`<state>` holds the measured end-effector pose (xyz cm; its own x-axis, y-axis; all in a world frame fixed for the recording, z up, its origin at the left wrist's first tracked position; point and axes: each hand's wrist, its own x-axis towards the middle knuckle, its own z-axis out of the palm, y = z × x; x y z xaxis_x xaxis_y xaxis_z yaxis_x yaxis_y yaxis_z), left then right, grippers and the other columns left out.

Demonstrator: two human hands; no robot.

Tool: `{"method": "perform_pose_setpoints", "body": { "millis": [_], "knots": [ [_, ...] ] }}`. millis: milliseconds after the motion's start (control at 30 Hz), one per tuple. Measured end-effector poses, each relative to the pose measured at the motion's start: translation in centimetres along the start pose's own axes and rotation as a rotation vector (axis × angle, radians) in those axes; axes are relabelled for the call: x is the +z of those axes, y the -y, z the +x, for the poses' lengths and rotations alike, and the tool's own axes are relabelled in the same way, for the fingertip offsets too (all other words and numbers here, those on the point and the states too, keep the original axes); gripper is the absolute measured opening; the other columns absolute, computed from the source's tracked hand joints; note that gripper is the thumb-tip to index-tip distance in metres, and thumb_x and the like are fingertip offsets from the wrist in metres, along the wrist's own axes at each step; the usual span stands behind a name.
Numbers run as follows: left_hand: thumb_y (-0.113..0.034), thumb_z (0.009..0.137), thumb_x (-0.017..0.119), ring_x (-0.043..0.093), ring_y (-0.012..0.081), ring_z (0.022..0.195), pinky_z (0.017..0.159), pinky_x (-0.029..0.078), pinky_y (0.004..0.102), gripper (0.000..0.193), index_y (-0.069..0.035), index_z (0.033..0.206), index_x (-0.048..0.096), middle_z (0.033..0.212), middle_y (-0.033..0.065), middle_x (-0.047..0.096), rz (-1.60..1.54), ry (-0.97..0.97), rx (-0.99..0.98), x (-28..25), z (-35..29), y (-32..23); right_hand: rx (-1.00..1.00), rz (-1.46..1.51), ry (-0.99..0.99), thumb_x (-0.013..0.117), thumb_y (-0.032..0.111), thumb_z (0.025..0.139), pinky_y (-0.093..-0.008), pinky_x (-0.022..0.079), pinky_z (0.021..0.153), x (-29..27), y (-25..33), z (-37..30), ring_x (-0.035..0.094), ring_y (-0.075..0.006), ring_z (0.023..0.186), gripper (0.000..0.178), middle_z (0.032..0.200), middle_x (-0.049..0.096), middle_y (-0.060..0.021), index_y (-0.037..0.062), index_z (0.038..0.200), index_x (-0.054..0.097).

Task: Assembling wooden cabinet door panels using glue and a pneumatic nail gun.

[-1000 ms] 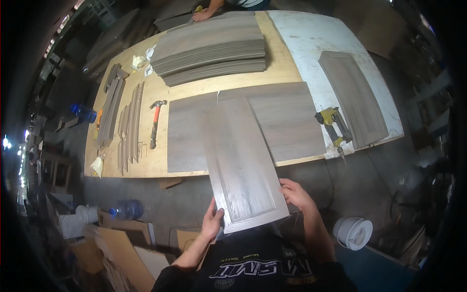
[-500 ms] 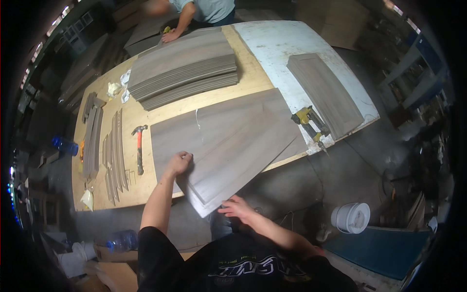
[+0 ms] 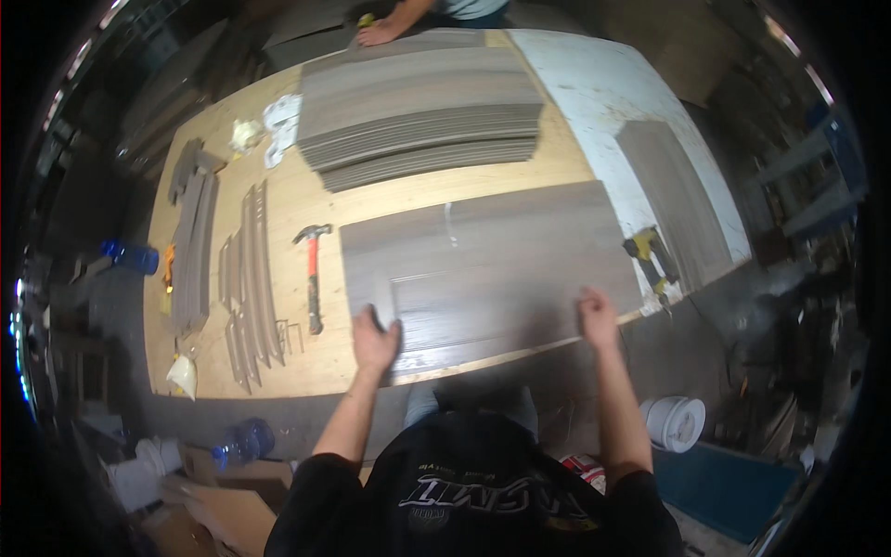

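A grey-brown wood-grain panel with a framed recess [image 3: 473, 311] lies flat over a larger plain board [image 3: 408, 249] at the bench's near edge. My left hand [image 3: 375, 345] grips the panel's left end, thumb on top and apart from the fingers. At its right end, my right hand [image 3: 599, 320] has its fingers curled in against the edge. Left of the board lies a claw hammer [image 3: 313, 278] with a red and black handle. A yellow and black nail gun [image 3: 652, 260] rests just past the board's right end.
A stack of grey-brown boards [image 3: 422, 121] stands at the back; a co-worker's hand [image 3: 379, 34] is beyond it. Thin wooden strips [image 3: 246, 288] lie at left. Another framed panel [image 3: 676, 200] is on the bench's pale right part. A white bucket [image 3: 673, 424] stands on the floor at right.
The framed panel has gone from tilted over the bench edge to lying flat and squared on the board. My right hand has moved from its near corner to its right end.
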<state>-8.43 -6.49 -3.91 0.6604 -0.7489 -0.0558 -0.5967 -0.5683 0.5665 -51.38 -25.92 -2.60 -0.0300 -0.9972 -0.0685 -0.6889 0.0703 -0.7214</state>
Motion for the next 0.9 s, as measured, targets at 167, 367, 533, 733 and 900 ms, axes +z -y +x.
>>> {"method": "perform_pose_setpoints", "body": {
  "millis": [167,367,533,733,900],
  "knots": [
    [-0.025,0.079,0.077,0.054,0.0424,0.117,0.099,0.048,0.049,0.062,0.001,0.13,0.053,0.122,0.0236,0.054,-0.07,0.049,-0.148,-0.9,-2.4,-3.1,0.065,-0.317,-0.065,0.073,0.023,0.085,-0.0341,0.051,0.087,-3.0,-7.9,6.2,0.066,-0.023,0.094,0.049,0.101,0.07,-0.0148,-0.0039,0.126,0.064],
    [-0.019,0.078,0.078,0.053,0.0422,0.115,0.098,0.048,0.0488,0.057,0.001,0.127,0.056,0.118,0.0224,0.056,-0.105,0.051,-0.189,-1.1,-2.7,-3.1,0.098,-0.245,-0.033,0.077,0.022,0.081,-0.0359,0.051,0.086,-1.3,-7.3,6.2,0.063,-0.0238,0.088,0.051,0.097,0.067,-0.0144,-0.0054,0.122,0.065],
    [-0.02,0.078,0.079,0.054,0.0419,0.112,0.097,0.047,0.0479,0.056,0.003,0.124,0.057,0.114,0.0231,0.057,-0.081,0.01,-0.18,-0.4,-2.8,-2.2,0.073,-0.213,0.011,0.077,0.019,0.08,-0.0349,0.05,0.083,-1.7,-7.3,7.0,0.06,-0.0226,0.083,0.046,0.091,0.063,-0.0113,-0.0056,0.117,0.066],
    [-0.026,0.077,0.083,0.052,0.0416,0.122,0.105,0.044,0.0451,0.086,0.001,0.147,0.04,0.13,0.0266,0.053,-0.167,0.169,0.103,-3.2,-5.1,-0.3,0.065,-0.043,0.118,0.077,0.018,0.083,-0.0294,0.047,0.078,-2.2,-9.0,7.9,0.052,-0.0154,0.08,0.045,0.086,0.053,-0.0024,-0.0035,0.12,0.062],
    [-0.013,0.078,0.081,0.051,0.0396,0.126,0.106,0.045,0.0432,0.079,-0.005,0.147,0.044,0.135,0.0225,0.052,-0.086,0.225,0.243,-3.8,-8.3,1.3,0.056,-0.049,0.12,0.08,0.021,0.082,-0.0289,0.046,0.082,-2.7,-10.0,8.1,0.052,-0.0145,0.087,0.052,0.095,0.055,-0.0026,-0.0028,0.124,0.061]
  ]
}}
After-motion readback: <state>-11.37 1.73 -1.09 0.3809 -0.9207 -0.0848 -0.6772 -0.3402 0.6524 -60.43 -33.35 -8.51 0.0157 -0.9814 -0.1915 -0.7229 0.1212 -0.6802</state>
